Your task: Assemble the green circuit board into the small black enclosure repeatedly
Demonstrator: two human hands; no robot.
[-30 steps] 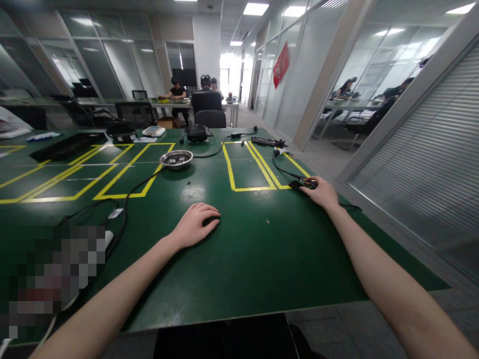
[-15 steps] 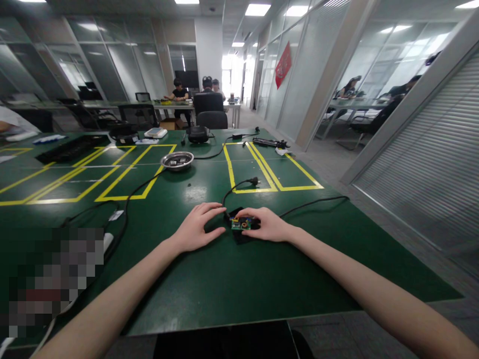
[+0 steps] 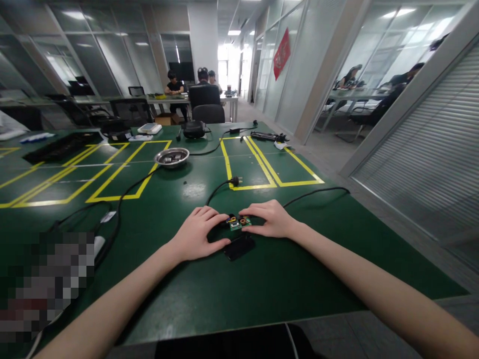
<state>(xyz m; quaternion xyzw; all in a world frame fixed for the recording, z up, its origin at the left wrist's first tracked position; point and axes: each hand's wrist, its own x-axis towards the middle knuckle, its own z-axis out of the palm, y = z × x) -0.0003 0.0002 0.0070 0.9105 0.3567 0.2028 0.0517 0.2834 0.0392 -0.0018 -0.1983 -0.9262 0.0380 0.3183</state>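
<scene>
A small green circuit board (image 3: 235, 226) with a copper coil and other parts on it is between my hands, just above the table. My right hand (image 3: 272, 219) pinches its right end between thumb and fingers. My left hand (image 3: 198, 233) is at its left side with thumb and fingers apart. The left index fingertip is by the board's left end, and the thumb tip is at the edge of a flat black cover (image 3: 240, 248). That cover lies on the table on the near side of the board. A black power plug (image 3: 235, 181) lies beyond my hands, its cord running toward the left fingers.
On the green table (image 3: 269, 279) stands a metal bowl (image 3: 172, 157) with small metal parts. Farther back are a black case (image 3: 194, 129), a folded tripod (image 3: 267, 136) and a black tray (image 3: 63, 147). A black cable (image 3: 318, 191) lies at right. People sit at a far table.
The black cover, earlier beneath the board, now lies apart on the near side. My left hand has moved closer to the board. The plug has shifted left.
</scene>
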